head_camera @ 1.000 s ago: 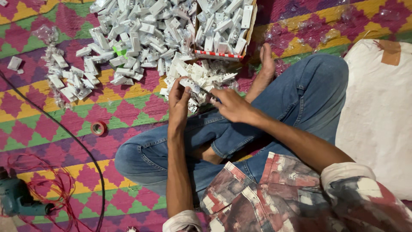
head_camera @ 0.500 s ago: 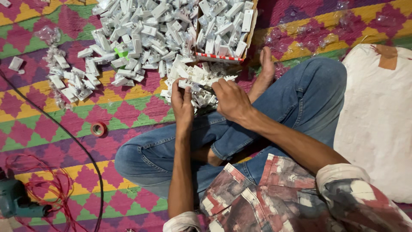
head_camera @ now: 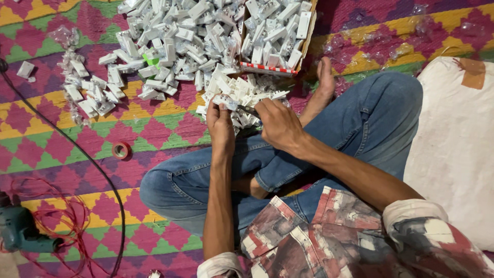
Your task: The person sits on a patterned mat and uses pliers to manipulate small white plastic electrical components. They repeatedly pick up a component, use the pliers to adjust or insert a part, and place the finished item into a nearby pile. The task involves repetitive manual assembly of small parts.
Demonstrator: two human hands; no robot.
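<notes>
Far left first: a teal power drill (head_camera: 20, 230) lying on the patterned floor mat (head_camera: 62, 128), tangled in thin red wire (head_camera: 67, 216), with a black cable (head_camera: 87, 159) curving up past a small red tape roll (head_camera: 121, 150). Further up, a loose scatter of white plastic parts (head_camera: 85, 92), some in clear wrappers, widening into the big heap of white plastic parts (head_camera: 175, 41) with one green piece (head_camera: 150, 57) among them.

Next, at the centre, left hand (head_camera: 221, 121) clenched around a small white part (head_camera: 226, 101), thumb and fingers pinching it just at the near edge of the heap. Long axis of that part roughly left to right, pointing across toward the other hand. Right hand (head_camera: 275, 121) closed on a slim dark tool (head_camera: 250, 109), its tip touching the part from the right; exact kind of tool too small to tell. Both hands equally close, meeting over the crossed legs in blue jeans (head_camera: 360, 128).

Above them, a shallow cardboard box (head_camera: 268, 69), open, with a red-and-white striped front edge, filled with more white pieces. Rightward, crumpled clear wrappers (head_camera: 406, 36) on the mat, then a white cloth sack (head_camera: 453, 154) bearing a brown tape patch (head_camera: 473, 72) at its upper corner.
</notes>
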